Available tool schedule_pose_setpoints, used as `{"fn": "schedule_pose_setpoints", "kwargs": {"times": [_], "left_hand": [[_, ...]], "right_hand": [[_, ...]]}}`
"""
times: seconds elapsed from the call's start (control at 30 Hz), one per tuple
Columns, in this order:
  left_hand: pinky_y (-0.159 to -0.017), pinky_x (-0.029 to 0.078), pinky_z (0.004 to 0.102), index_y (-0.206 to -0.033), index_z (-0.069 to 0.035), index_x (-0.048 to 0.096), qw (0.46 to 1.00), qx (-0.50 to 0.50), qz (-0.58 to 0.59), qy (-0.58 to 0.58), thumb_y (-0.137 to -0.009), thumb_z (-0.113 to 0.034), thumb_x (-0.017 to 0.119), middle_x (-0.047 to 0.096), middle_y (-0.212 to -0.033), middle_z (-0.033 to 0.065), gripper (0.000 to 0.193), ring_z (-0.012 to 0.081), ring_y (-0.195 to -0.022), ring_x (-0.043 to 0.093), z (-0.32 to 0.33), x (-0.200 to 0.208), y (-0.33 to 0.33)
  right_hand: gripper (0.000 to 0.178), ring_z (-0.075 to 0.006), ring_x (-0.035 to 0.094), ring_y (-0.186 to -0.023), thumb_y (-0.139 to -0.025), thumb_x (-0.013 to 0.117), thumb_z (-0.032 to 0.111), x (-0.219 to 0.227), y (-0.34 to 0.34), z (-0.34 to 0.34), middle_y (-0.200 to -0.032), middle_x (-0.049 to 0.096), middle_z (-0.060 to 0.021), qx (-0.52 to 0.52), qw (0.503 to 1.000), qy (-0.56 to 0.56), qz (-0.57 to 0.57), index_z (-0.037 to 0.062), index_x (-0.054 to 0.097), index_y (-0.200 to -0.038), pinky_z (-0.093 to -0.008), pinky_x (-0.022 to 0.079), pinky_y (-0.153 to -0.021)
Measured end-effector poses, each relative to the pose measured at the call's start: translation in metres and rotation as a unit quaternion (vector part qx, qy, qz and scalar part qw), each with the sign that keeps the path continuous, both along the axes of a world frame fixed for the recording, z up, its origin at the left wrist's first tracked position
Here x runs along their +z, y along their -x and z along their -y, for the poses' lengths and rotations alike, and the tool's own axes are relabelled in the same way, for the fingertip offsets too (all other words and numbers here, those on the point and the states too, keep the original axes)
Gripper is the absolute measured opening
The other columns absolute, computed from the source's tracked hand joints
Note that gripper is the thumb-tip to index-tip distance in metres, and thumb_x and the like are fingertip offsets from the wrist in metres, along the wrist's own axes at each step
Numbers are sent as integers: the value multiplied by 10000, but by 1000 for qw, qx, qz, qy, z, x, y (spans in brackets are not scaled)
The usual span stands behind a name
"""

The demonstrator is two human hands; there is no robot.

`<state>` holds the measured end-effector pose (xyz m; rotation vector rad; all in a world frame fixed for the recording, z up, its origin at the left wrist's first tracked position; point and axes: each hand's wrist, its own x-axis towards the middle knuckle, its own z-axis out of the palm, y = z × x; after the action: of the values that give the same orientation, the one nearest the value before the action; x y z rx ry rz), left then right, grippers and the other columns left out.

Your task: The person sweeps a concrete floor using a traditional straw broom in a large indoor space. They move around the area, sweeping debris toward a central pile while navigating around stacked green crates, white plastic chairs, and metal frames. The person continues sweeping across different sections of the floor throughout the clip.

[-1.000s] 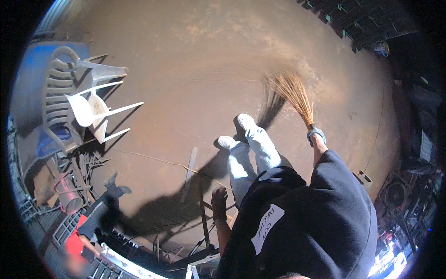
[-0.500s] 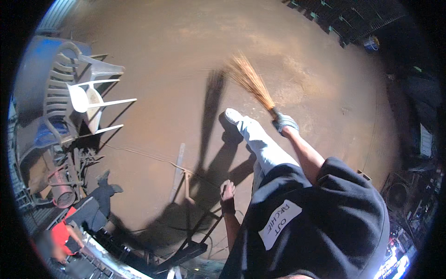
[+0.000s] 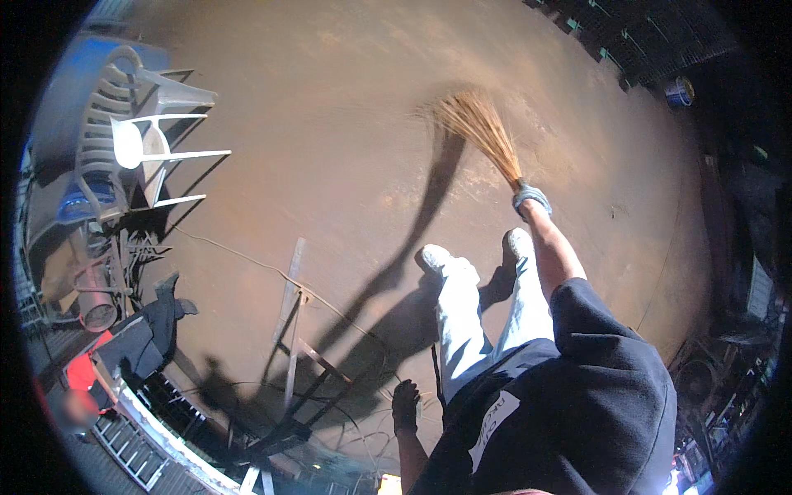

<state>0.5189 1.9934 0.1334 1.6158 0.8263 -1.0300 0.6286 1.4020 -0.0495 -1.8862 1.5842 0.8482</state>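
- Gripping a stick broom (image 3: 483, 128) by its bound end, the gloved right hand (image 3: 532, 199) is closed tight; the bristles fan out ahead of it and a little to its left, and their tips seem to meet the floor (image 3: 330, 140)
- The left hand (image 3: 405, 406) hangs low and well apart from the broom, nearer the body than the right hand; it lies in shadow, but its fingers look loosely extended and nothing shows in it
- The work in hand looks like sweeping, and by my judgement it is under way rather than finished, since the bristles are down at the floor
- As for what is done, faint curved streaks (image 3: 392, 114) lie ahead and to the left of the right hand, perhaps broom marks; no gathered heap of dirt can be made out near either hand
- As for what is left, pale patches (image 3: 540, 124) spread just beyond the right hand, though I cannot tell whether they are dust or stain, and a small dark scrap (image 3: 613, 213) lies to its right
- Left of the left hand, a metal frame (image 3: 297, 346) and a thin cord (image 3: 239, 256) take up floor, with white chairs (image 3: 161, 157) farther left; whether the ground around them is swept, I cannot tell
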Motion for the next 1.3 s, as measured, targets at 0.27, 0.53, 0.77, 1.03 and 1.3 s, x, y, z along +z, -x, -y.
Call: {"fn": "schedule_pose_setpoints", "kwargs": {"times": [0.27,0.53,0.77,1.03,1.3], "left_hand": [[-870,472,318,-1248,-43,504,997,-46,-57,32,-903,-235,613,567,-1137,78,409,168,-1009,565,144,-35,15],[-951,451,376,-1307,-50,442,993,-89,11,77,-937,-266,558,522,-1238,141,443,243,-1111,540,249,-4,64],[-957,451,358,-1254,-35,478,994,-99,-24,33,-926,-193,569,512,-1222,130,376,250,-1136,526,268,28,86],[-961,433,364,-1267,-25,492,974,-224,22,-27,-916,-267,571,535,-1205,141,433,250,-1115,530,256,39,102],[-974,421,369,-1274,-17,492,990,-138,-8,23,-897,-303,593,530,-1223,143,483,253,-1130,516,289,34,108]], "right_hand": [[253,-269,640,-632,-844,508,238,63,224,56,-725,637,-154,-156,987,-25,-10,64,612,-995,-407,490,-541],[507,-403,642,-878,-840,553,320,166,294,38,-943,646,-243,-26,999,-15,12,274,416,-1326,-509,492,-742],[436,-374,625,-960,-867,519,292,122,192,29,-1031,649,-196,61,976,-103,180,243,478,-1299,-474,491,-793],[386,-355,599,-1052,-902,452,280,28,228,72,-1156,616,-162,41,992,-96,75,236,497,-1283,-485,482,-865],[422,-374,604,-1044,-883,473,265,72,459,124,-1137,620,-180,-68,992,-61,-83,221,468,-1303,-502,496,-831]]}}
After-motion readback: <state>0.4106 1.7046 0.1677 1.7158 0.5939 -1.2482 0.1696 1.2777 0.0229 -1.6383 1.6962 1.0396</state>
